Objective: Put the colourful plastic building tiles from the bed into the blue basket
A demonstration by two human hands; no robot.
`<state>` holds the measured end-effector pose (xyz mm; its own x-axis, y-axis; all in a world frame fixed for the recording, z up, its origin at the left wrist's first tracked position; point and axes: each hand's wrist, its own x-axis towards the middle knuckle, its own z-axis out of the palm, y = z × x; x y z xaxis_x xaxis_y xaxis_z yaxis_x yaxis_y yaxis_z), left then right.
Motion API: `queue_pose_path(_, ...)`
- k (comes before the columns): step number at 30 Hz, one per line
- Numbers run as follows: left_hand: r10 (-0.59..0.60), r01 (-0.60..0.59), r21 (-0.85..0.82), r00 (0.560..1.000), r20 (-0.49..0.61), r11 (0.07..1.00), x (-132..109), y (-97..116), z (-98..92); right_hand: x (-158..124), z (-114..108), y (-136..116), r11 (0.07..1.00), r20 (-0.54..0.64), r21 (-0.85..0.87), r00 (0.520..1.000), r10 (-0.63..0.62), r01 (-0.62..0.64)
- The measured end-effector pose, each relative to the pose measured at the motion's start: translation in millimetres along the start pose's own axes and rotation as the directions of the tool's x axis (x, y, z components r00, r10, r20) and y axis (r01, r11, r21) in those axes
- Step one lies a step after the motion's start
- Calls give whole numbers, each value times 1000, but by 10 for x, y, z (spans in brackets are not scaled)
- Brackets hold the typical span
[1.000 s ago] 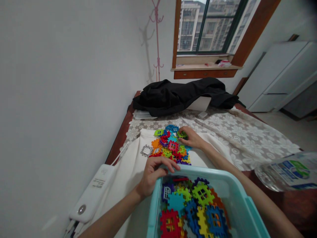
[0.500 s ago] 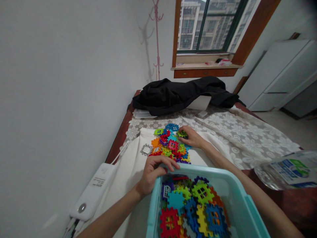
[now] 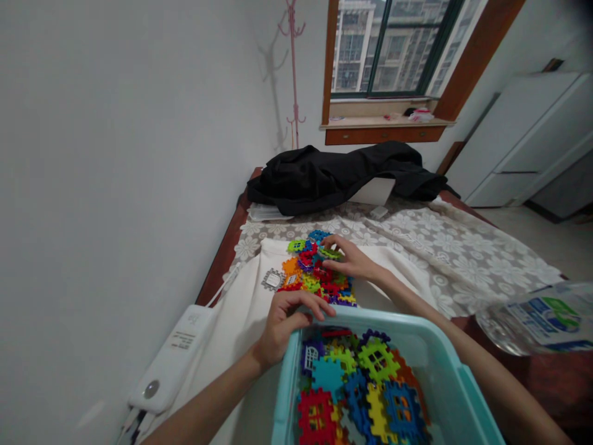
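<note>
A light-blue plastic bin [image 3: 384,316] stands close in front of me, holding many colourful interlocking building pieces, among them a red window piece [image 3: 317,415] and a green window piece [image 3: 377,361]. My left hand [image 3: 290,318] is closed over the bin's far left corner, fingers on the rim. Beyond the bin, a loose pile of similar pieces [image 3: 311,283] lies on white cloth. Over the right side of that pile, my right hand [image 3: 349,256] has thumb and fingers around a green building piece [image 3: 330,253]; its fingers partly hide it. A grey piece [image 3: 273,280] lies at the pile's left.
A white power strip [image 3: 173,358] with cables is at the left by the wall. At right is a clear plastic bottle [image 3: 537,318]. Black clothing [image 3: 343,176] lies across the far end of the table, over a patterned tablecloth [image 3: 463,253].
My right hand has shifted a little left over the pile, and the green piece has moved with it. My left hand and the bin have stayed in place.
</note>
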<state>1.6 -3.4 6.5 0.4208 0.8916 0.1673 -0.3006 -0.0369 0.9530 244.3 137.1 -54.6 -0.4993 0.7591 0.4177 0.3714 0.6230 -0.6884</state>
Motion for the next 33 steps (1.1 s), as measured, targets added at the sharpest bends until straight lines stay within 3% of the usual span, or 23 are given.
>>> queue_pose_path(4,-6,6,-22,1000,7,1000,-4,0,4,-21,194,-219,985,196,-146,979,-63,93)
queue_pose_path(7,5,-5,-20,1000,10,1000,3,1,8,-29,264,-286,968,262,-228,964,-46,108)
queue_pose_path(19,-5,5,-8,1000,-2,1000,-1,-1,8,-21,247,-401,920,244,-342,963,-112,193)
queue_pose_path(33,-2,2,-21,1000,6,1000,8,-2,17,-49,219,-416,944,263,-329,963,52,38)
